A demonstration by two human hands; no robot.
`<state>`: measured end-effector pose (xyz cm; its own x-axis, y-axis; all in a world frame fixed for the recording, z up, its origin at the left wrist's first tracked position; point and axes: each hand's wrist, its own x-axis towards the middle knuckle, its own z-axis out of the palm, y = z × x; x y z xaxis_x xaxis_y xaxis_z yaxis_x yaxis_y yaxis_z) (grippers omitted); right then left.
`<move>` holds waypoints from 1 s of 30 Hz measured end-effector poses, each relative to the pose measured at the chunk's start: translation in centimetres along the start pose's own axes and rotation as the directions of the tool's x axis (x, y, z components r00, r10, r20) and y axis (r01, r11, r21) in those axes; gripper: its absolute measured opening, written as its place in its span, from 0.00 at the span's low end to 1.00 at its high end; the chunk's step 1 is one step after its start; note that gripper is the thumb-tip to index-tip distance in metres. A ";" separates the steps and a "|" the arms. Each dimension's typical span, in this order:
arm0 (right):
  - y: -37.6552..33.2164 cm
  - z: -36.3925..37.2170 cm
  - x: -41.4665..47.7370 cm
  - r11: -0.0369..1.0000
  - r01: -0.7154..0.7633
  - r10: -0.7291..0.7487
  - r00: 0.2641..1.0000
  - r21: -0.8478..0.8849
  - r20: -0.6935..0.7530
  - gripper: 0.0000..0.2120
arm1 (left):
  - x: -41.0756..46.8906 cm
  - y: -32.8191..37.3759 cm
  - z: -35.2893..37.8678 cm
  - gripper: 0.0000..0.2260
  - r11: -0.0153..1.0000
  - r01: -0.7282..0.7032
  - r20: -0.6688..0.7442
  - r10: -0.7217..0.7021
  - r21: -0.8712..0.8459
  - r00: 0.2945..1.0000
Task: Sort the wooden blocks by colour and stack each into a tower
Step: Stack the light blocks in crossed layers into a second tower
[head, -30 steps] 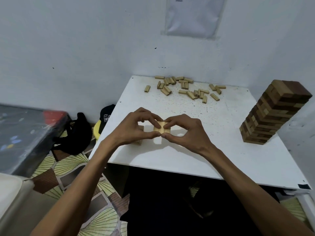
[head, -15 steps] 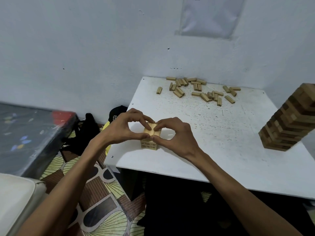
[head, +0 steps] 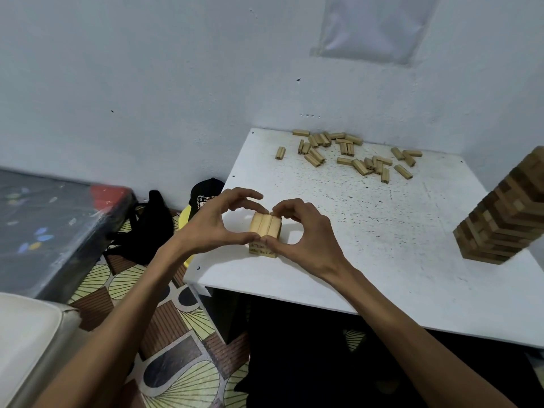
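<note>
Your left hand (head: 212, 222) and right hand (head: 303, 231) each pinch the top row of the light tower (head: 265, 231), thumbs at its near ends and fingertips at its far ends, likely to square the three blocks flush. The tower stands by the worktop's (head: 382, 260) near-left edge. Loose light blocks (head: 353, 154) lie far, and the mixed tower (head: 506, 213) stands to the right.

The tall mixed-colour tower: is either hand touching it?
No, the tower stands far right; the left hand and right hand pinch the small light stack.
</note>
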<state>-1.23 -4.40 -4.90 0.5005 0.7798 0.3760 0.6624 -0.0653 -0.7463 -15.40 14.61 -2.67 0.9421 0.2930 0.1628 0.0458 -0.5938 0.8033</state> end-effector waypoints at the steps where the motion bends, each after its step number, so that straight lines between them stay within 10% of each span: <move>1: 0.0 -0.1 0.0 1.000 0.002 -0.002 1.000 -0.004 -0.002 0.25 | 0.1 0.0 0.0 0.31 1.000 0.000 0.001 0.000 0.002 1.000; 30: 0.5 0.4 -0.6 0.997 -0.073 0.073 0.996 -0.015 0.045 0.23 | -0.1 -0.9 0.6 0.33 0.999 0.050 0.038 -0.050 -0.001 0.998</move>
<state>-1.44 -4.71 -5.67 0.5221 0.8001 0.2953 0.6325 -0.1309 -0.7634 -15.29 14.66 -3.74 0.9505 0.2937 0.1011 0.0923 -0.5781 0.8107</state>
